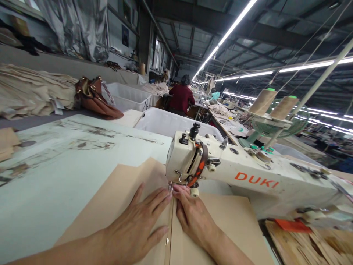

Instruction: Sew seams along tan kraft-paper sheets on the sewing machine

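We have both hands flat on the tan fabric (116, 206), which lies on the pale counter (55, 176) in front of the sewing machine (248, 176) and runs under its head. Our left hand (138, 228) has its grip spread, fingers fanned and pressed down on the left panel, fingertips just left of the presser foot (171, 186). Our right hand (193, 217) lies on the right panel, fingers together and pointing at the foot, almost touching it; neither hand pinches anything.

A seam line (169, 224) runs between the hands, from the near edge straight to the needle area. To feed well, we judge that we should keep even downward pressure on both sides, so the two panels travel together and the seam stays straight. Fingertips sit very near the needle, so we would keep them beside the foot, never in front of it.

Far off, a person in a dark red top (181, 97) sits at another station, and two thread cones (273, 103) stand to the right.
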Motion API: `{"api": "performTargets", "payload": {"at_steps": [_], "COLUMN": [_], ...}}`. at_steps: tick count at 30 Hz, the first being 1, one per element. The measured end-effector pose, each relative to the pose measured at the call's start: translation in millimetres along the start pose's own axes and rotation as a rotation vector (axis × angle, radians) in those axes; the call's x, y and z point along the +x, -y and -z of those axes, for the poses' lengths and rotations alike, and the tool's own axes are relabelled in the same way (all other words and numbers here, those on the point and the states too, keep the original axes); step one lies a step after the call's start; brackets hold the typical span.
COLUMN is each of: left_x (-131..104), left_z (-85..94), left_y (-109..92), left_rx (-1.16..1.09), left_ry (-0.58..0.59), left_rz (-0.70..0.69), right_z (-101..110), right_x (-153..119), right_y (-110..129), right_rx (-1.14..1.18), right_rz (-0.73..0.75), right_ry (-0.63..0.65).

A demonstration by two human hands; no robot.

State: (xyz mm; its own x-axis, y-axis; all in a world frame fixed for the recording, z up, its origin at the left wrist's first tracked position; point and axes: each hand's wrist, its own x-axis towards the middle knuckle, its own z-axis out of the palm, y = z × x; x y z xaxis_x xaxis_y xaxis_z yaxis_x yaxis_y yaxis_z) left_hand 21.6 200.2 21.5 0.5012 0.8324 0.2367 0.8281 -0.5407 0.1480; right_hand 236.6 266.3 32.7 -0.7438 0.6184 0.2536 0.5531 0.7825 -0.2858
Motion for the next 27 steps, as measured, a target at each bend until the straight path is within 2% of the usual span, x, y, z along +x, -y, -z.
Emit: {"api": "performTargets", "payload": {"at_steps": [5, 9, 13, 22, 25, 27], "left_x": [-1.9, 0.6, 3.5, 3.0, 0.3, -12.1], "left_z": [6.1, 15.8, 18.6, 3.4, 8.2, 16.3], "left_y": [-2.0, -4.4, -4.6, 2.6, 0.5, -10.0], "left_rx": [0.058, 0.103, 0.110, -0.027, -0.055, -0.043], "left_ry": [-0.117, -0.148, -0.113, 0.029, 0.084, 0.085], "left_rz": [-0.061, -0.082, -0.081, -0.003, 0.015, 0.014], "right_z": [-3.3, -4.7, -0.8, -4.4, 11.4, 27.3], "right_x": [-2.9, -2.2, 0.2, 3.6, -0.4, -20.2], "right_y": [-1.5, -1.4, 0.8, -4.9, 11.3, 33.8], "right_rx": [-0.025, -0.041, -0.042, -0.062, -0.077, -0.058], "right_rz": [0.006, 0.018, 0.006, 0.023, -0.002, -0.117], "right_ry": [0.013, 0.006, 0.005, 0.007, -0.018, -0.106]}}
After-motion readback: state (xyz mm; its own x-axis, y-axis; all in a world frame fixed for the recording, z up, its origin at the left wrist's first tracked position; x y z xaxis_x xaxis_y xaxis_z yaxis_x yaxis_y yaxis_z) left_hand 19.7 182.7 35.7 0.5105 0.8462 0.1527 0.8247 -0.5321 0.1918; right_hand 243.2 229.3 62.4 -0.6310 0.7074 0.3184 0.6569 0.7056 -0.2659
